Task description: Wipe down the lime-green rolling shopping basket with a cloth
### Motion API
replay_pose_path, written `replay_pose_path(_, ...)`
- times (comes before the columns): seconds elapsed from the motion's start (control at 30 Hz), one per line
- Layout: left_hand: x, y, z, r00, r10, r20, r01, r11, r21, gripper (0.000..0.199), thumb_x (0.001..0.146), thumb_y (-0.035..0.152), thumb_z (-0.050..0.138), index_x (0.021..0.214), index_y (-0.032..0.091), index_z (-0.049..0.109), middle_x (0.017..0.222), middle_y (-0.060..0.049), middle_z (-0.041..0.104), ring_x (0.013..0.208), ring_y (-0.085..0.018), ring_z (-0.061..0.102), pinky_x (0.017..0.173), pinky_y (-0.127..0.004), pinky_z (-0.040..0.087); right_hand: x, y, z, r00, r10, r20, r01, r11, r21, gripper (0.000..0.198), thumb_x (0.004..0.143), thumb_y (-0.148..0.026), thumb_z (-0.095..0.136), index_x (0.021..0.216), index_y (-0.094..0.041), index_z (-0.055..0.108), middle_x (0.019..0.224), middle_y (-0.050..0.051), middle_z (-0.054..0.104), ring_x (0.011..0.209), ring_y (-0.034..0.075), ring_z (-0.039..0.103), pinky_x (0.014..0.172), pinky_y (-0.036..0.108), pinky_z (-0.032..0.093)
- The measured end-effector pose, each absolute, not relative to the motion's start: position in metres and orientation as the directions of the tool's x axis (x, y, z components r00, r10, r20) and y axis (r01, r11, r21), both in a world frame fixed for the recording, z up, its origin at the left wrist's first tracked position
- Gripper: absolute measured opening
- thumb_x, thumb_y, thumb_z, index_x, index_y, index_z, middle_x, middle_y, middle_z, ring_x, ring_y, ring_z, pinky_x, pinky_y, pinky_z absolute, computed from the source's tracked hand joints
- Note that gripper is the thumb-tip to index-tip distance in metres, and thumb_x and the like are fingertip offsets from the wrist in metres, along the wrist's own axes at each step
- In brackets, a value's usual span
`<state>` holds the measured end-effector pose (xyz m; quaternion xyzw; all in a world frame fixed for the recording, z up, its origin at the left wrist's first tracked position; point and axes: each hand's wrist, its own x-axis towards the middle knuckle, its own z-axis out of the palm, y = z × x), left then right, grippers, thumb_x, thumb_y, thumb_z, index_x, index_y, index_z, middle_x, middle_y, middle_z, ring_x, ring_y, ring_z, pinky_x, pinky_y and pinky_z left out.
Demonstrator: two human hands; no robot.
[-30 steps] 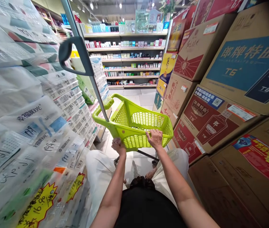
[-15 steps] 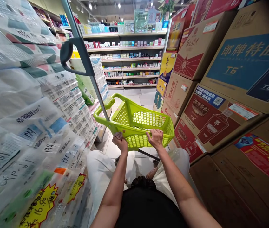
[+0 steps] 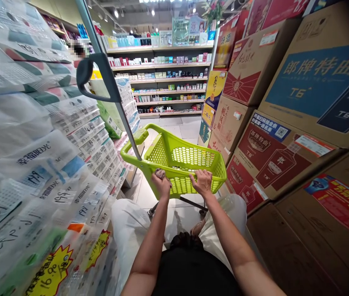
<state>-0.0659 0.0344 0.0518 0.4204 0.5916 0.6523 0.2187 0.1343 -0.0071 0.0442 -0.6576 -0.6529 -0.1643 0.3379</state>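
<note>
A lime-green shopping cart basket [image 3: 162,144] stands across the aisle in front of my knees, with a grey handle [image 3: 112,78] rising at its left on a metal pole. My left hand [image 3: 162,187] is closed around a small crumpled greyish cloth [image 3: 160,173] and held against the near side of the basket. My right hand [image 3: 203,183] grips the near rim further right, fingers curled over the edge. The inside of the basket shows only in part, and I see nothing lying in it.
Stacked plastic-wrapped tissue packs [image 3: 54,164] with price signs rise close on the left. Piled cardboard boxes [image 3: 291,148] line the right side. Shelves of small goods [image 3: 171,78] close off the far end, and a person's head shows partly behind the left stack.
My left hand has slid slightly right and up along the basket's near side. The cloth, flatter before, now shows bunched above the fingers. My right hand stays on the rim.
</note>
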Motion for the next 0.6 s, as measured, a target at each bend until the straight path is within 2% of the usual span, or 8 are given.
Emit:
replay_pose_path(0.1, -0.059, 0.034, 0.060, -0.619, 0.728, 0.294, 0.225, -0.194, 0.955, 0.038, 0.081, 0.003, 0.060, 0.114, 0.021, 0.052, 0.119, -0.010, 0.057, 0.125, -0.025, 0.053, 0.116, -0.044, 0.039, 0.134, -0.009, 0.046, 0.095, 0.762, 0.640, 0.972, 0.068, -0.225, 0.033, 0.101, -0.049, 0.049, 0.086, -0.023, 0.061, 0.088, 0.007, 0.069, 0.092, 0.025, 0.052, 0.090, 0.038, 0.026)
replay_pose_path(0.17, -0.054, 0.026, 0.049, -0.610, 0.737, 0.289, 0.255, -0.163, 0.953, 0.039, 0.080, 0.002, 0.059, 0.114, 0.020, 0.053, 0.121, -0.012, 0.055, 0.129, -0.027, 0.051, 0.117, -0.045, 0.037, 0.134, -0.011, 0.048, 0.092, 0.767, 0.635, 0.973, 0.067, -0.222, 0.033, 0.101, -0.050, 0.049, 0.086, -0.023, 0.060, 0.088, 0.007, 0.068, 0.092, 0.025, 0.052, 0.090, 0.038, 0.026)
replay_pose_path(0.37, -0.053, 0.004, 0.010, -0.625, 0.756, 0.191, 0.264, -0.026, 0.964, 0.043, 0.073, -0.002, 0.062, 0.110, 0.019, 0.055, 0.119, -0.016, 0.056, 0.123, -0.034, 0.054, 0.110, -0.052, 0.044, 0.134, -0.012, 0.046, 0.091, 0.750, 0.655, 0.967, 0.091, -0.238, 0.030, 0.100, -0.048, 0.051, 0.084, -0.023, 0.060, 0.087, 0.006, 0.068, 0.091, 0.025, 0.051, 0.090, 0.038, 0.026)
replay_pose_path(0.47, -0.047, 0.015, 0.026, -0.619, 0.757, 0.210, 0.246, -0.067, 0.967, 0.037, 0.077, 0.000, 0.060, 0.108, 0.018, 0.054, 0.121, -0.016, 0.055, 0.120, -0.030, 0.056, 0.110, -0.048, 0.043, 0.135, -0.010, 0.045, 0.097, 0.748, 0.656, 0.965, 0.091, -0.247, 0.030, 0.099, -0.048, 0.052, 0.084, -0.023, 0.060, 0.087, 0.006, 0.068, 0.092, 0.025, 0.051, 0.091, 0.038, 0.026)
replay_pose_path(0.6, -0.034, 0.030, 0.053, -0.565, 0.752, 0.339, 0.271, -0.218, 0.937, 0.032, 0.083, 0.004, 0.056, 0.110, 0.020, 0.052, 0.123, -0.012, 0.052, 0.121, -0.024, 0.054, 0.114, -0.042, 0.040, 0.136, -0.009, 0.044, 0.101, 0.767, 0.633, 0.967, 0.074, -0.244, 0.028, 0.099, -0.046, 0.051, 0.086, -0.023, 0.061, 0.089, 0.007, 0.068, 0.094, 0.025, 0.051, 0.092, 0.038, 0.026)
